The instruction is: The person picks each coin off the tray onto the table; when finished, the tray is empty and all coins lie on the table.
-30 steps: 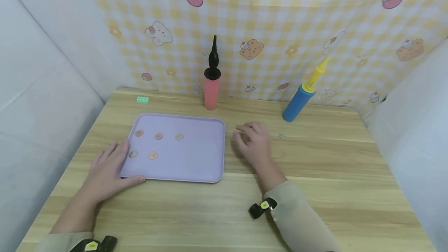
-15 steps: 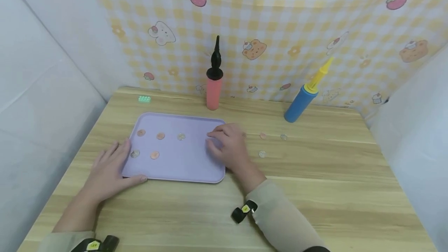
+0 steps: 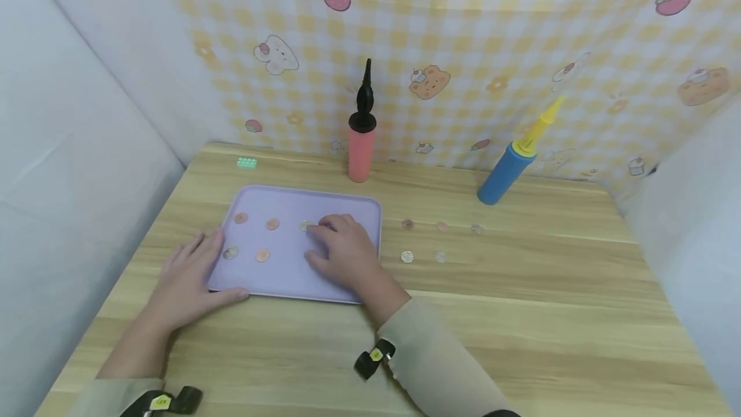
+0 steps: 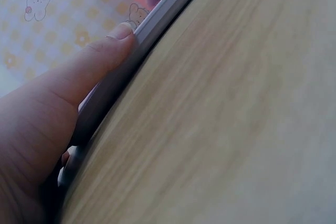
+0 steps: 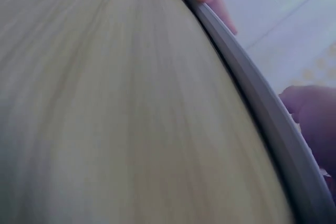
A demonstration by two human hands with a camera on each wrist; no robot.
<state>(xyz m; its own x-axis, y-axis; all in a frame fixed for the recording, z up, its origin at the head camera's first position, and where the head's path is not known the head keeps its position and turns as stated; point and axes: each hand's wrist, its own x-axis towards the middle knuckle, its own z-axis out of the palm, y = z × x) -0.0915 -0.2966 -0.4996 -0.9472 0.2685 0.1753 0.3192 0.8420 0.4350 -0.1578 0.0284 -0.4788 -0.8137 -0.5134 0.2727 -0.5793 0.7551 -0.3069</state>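
Wooden surface point(image 3: 550, 340), head view: I list lilac tray point(image 3: 289, 278) bearing coins point(image 3: 263, 255); left hand point(image 3: 188, 282), grip spread, touching tray edge; right hand point(image 3: 345, 253), grip apart, by silver coin point(image 3: 303, 226). Left wrist: left thumb point(image 4: 94, 66) on rim point(image 4: 156, 19). Right wrist: right hand beyond rim.

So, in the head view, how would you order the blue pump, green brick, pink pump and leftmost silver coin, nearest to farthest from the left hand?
From the left hand:
1. Leftmost silver coin, on the tray, left side
2. Green brick, back left
3. Pink pump, back middle
4. Blue pump, back right
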